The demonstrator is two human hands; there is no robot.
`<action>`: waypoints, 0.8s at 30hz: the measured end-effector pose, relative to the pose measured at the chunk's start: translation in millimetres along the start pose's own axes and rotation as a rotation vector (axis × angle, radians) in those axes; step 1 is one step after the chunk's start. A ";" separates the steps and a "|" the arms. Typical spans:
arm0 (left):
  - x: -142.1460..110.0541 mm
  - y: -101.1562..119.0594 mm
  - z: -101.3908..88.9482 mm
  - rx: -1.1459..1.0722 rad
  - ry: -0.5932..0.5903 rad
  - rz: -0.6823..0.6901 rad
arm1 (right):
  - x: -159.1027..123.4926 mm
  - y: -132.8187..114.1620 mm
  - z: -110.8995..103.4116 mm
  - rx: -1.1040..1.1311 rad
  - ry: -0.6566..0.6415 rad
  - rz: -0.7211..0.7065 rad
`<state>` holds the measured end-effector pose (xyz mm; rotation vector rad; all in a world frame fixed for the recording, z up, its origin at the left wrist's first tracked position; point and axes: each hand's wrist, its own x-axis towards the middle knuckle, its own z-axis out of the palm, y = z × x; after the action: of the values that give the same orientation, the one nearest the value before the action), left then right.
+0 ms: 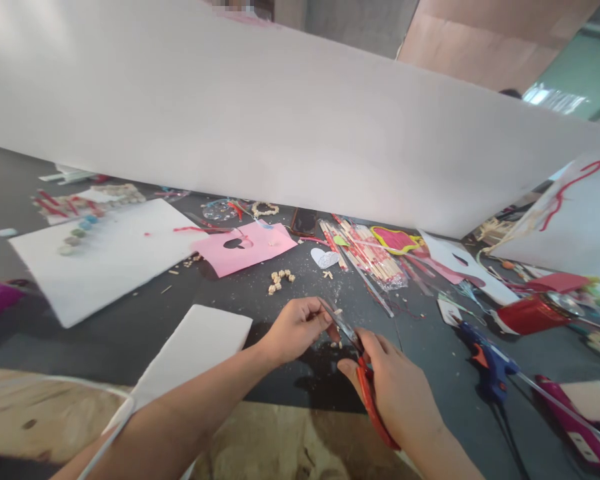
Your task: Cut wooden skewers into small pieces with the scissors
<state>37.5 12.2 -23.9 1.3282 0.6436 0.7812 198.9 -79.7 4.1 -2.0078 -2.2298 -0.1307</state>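
My right hand (397, 383) is closed around the red handles of a pair of scissors (373, 407), whose metal blades point up and left toward my other hand. At the blade tips, my left hand (300, 330) pinches something small that I cannot make out, its fingers and thumb pressed together. Small pale cut pieces (336, 345) lie on the dark table just under the blades. Beyond my left hand sits a little cluster of cream beads or cut bits (281, 280). A white paper heart (325, 258) with a grey patterned part lies farther back.
Behind the work stands a tall white board (280, 120). Pink paper (245, 248) with a cutout, a white sheet (105, 260) and packed chopsticks (370, 253) lie along the table. At right are a blue glue gun (493, 363) and a red can (533, 315). A white cable (100, 385) crosses my left forearm.
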 end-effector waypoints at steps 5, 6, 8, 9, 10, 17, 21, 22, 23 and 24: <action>-0.3 2.1 2.4 -0.074 -0.041 -0.062 | -2.6 3.0 5.0 -0.020 0.058 -0.039; -0.4 2.5 3.0 -0.085 -0.042 -0.074 | -2.9 3.8 7.4 -0.021 0.078 -0.051; -0.7 2.9 4.0 -0.096 -0.036 -0.088 | -3.1 5.4 12.2 -0.031 0.116 -0.073; -0.9 3.0 4.4 -0.096 -0.030 -0.088 | -3.1 5.9 14.2 -0.037 0.124 -0.079; -1.2 3.1 4.7 -0.094 -0.023 -0.086 | -2.9 6.3 15.7 -0.042 0.124 -0.084; -2.0 5.3 6.9 -0.042 0.037 -0.059 | -0.2 5.0 13.5 0.013 0.024 -0.044; -1.1 7.1 6.9 0.007 0.068 -0.040 | 0.9 2.3 9.1 0.095 -0.067 -0.012; -0.8 7.3 6.6 0.015 0.070 -0.039 | 1.0 1.5 8.0 0.100 -0.081 0.000; -0.6 7.2 6.2 0.021 0.069 -0.036 | 1.1 0.8 7.0 0.095 -0.088 0.011; -0.4 6.9 5.6 0.027 0.066 -0.031 | 1.0 0.1 5.9 0.083 -0.085 0.019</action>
<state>40.9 9.0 -16.3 1.3179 0.7277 0.7962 198.7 -77.8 -1.6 -2.0271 -2.2257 0.0492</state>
